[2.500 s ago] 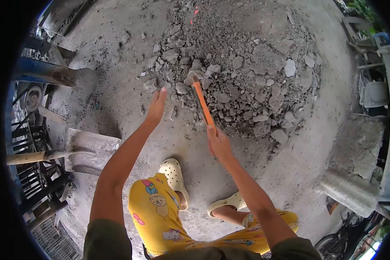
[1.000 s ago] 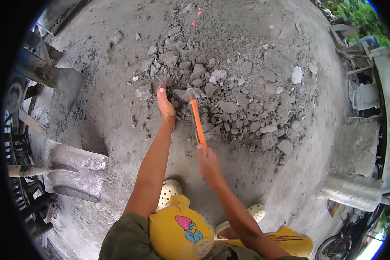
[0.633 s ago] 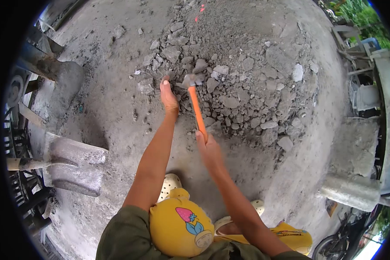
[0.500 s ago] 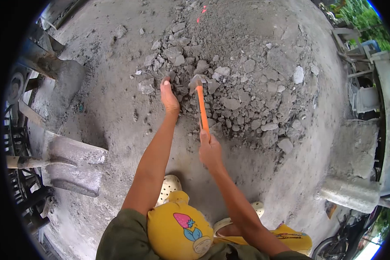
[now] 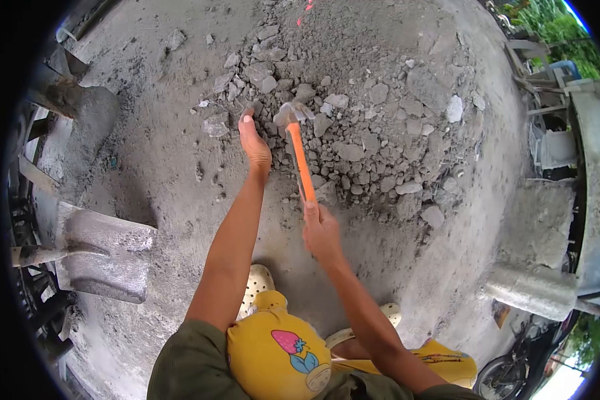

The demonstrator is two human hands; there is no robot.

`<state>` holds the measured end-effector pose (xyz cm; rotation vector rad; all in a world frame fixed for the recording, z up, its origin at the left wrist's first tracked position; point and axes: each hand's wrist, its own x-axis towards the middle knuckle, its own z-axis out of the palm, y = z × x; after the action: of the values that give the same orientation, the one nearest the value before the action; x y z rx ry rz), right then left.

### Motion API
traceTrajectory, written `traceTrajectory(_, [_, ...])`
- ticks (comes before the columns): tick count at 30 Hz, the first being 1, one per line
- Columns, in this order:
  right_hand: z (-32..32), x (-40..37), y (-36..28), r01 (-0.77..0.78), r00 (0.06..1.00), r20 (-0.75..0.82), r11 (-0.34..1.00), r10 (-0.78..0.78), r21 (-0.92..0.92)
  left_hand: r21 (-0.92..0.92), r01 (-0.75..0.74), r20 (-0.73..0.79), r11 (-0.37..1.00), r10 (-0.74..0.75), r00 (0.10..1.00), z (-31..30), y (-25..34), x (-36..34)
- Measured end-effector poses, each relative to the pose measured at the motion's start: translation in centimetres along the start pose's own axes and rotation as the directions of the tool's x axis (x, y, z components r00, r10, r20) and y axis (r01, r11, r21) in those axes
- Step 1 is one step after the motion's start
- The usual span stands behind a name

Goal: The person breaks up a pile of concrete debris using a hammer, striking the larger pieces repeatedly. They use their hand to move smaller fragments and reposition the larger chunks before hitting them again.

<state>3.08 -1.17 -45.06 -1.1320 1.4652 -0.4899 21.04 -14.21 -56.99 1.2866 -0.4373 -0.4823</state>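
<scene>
In my right hand (image 5: 322,232) is a hammer (image 5: 301,159) with an orange handle, gripped near its lower end. Its dusty grey head (image 5: 289,115) is over the rubble pile (image 5: 373,140), a little right of my other hand, and looks slightly blurred. My left hand (image 5: 254,141) is at the pile's left edge, thumb up, closed around a grey chunk of concrete (image 5: 253,108); most of its fingers are hidden. Broken concrete pieces and grit lie around both hands.
A shovel (image 5: 107,250) lies on the ground at left. Near it is a dusty cement-coated post (image 5: 90,120). At right are a concrete block (image 5: 537,223) and a rounded concrete piece (image 5: 533,290). A motorcycle wheel (image 5: 503,380) shows at lower right. My feet wear cream clogs (image 5: 257,283).
The hammer head has shifted left and slightly up, closer to my left hand. My left hand stays at the pile's edge. The whole view has shifted a little.
</scene>
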Motion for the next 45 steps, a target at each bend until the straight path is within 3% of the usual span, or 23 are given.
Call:
traceTrajectory(2, [0.0,-1.2,-2.4,0.109,0.994,-0.022,0.99,-0.107,0.085,-0.008,0.013,-0.013,1.0,-0.013,1.0,-0.1,-0.2,-0.2])
traceTrajectory(5, [0.7,-0.7,-2.0,0.344,0.923,-0.163,0.938,-0.348,-0.052,0.012,0.028,-0.019,1.0,-0.027,0.999,0.0,0.7,0.0])
traceTrajectory(8, [1.5,1.9,1.9,0.023,0.998,-0.051,0.992,-0.03,-0.126,-0.139,0.03,-0.002,0.99,-0.031,1.0,0.4,0.3,-0.1])
traceTrajectory(12, [1.3,2.0,2.4,0.025,1.0,0.005,0.999,-0.025,0.038,0.055,-0.005,0.023,0.998,0.003,1.0,-0.8,-0.4,-0.5])
traceTrajectory(14, [0.8,0.9,0.8,0.091,0.996,-0.023,0.993,-0.089,0.072,0.054,0.003,0.004,0.999,-0.003,1.0,-0.2,-0.9,0.1])
traceTrajectory(17, [0.5,-0.8,-0.6,0.439,0.874,-0.219,0.898,-0.433,-0.027,0.033,0.0,0.0,0.999,0.0,1.0,0.1,0.0,0.0])
traceTrajectory(20, [0.2,-0.3,2.7,0.274,0.919,-0.2,0.916,-0.339,-0.294,0.02,-0.015,0.024,1.0,0.015,1.0,0.2,0.2,0.0])
traceTrajectory(23, [0.2,0.5,4.0,0.046,0.99,-0.113,0.939,-0.09,-0.342,0.035,0.02,0.055,0.999,-0.022,0.998,0.0,0.6,-0.2])
traceTrajectory(26, [-0.1,-0.2,3.6,-0.07,0.996,0.057,0.994,0.065,0.087,0.02,0.051,0.05,0.999,-0.051,0.997,-0.8,0.3,-0.5])
traceTrajectory(29, [0.1,-2.0,0.5,0.19,0.982,-0.06,0.962,-0.181,0.195,0.043,0.048,0.039,0.998,-0.049,0.998,-0.7,0.7,-0.3])
traceTrajectory(32, [0.0,-1.2,0.9,0.409,0.885,-0.212,0.91,-0.415,-0.073,0.044,0.058,0.04,0.997,-0.06,0.997,-0.2,1.0,-0.5])
traceTrajectory(35, [-0.1,2.1,3.3,-0.017,0.998,-0.069,0.993,0.009,-0.116,0.029,0.063,0.04,0.998,-0.064,0.997,0.0,0.6,-0.6])
traceTrajectory(38, [-1.3,2.6,1.8,-0.197,0.98,0.09,0.945,0.179,0.262,0.026,0.049,0.064,0.998,-0.05,0.997,-0.2,0.7,0.2])
traceTrajectory(40, [-1.4,0.5,-0.1,-0.054,0.997,0.063,0.955,0.037,0.291,-0.007,0.117,0.082,0.993,-0.116,0.99,-0.4,1.9,-0.7])
traceTrajectory(41, [-1.3,0.3,-1.0,0.035,0.998,0.042,0.95,-0.05,0.311,-0.004,0.079,0.065,0.997,-0.079,0.995,-0.3,1.2,-0.2])
traceTrajectory(44, [-1.1,0.3,-1.3,0.403,0.907,-0.15,0.914,-0.393,0.048,0.032,0.026,0.029,0.999,-0.027,0.999,0.0,-0.4,-0.1])
traceTrajectory(45, [-0.9,1.0,-0.5,0.395,0.902,-0.159,0.916,-0.402,-0.077,0.053,0.035,0.012,0.998,-0.036,0.999,0.1,-0.3,-0.1])
